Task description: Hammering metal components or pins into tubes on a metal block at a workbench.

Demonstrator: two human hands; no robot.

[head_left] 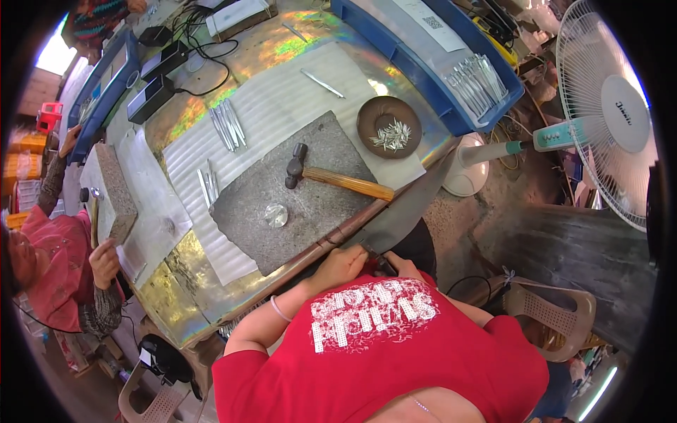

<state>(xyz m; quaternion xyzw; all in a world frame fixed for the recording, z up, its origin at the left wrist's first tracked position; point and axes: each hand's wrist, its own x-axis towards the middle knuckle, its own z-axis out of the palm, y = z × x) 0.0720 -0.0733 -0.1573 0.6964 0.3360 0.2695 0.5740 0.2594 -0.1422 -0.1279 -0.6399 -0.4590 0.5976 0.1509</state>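
My left hand (pixel 341 265) is closed in front of my chest, below the table's front edge. Close beside it is my right hand (pixel 406 268), its fingers curled round a small dark object (pixel 383 266) whose kind I cannot make out. A dark stone slab (pixel 317 201) lies on the table before me, bearing a hammer (pixel 338 179) with a wooden handle and a round silvery disc (pixel 276 216). Right of the slab stands a brown bowl (pixel 367 116) with small silvery pointed pieces (pixel 393 136) in it.
Thin metal rods (pixel 227 125) lie on white foam sheeting (pixel 282 92). A blue tray (pixel 395 53) with more rods stands at the far right, near a fan (pixel 620 113). At left, a co-worker (pixel 60 261) holds a hammer over a stone block (pixel 113 190).
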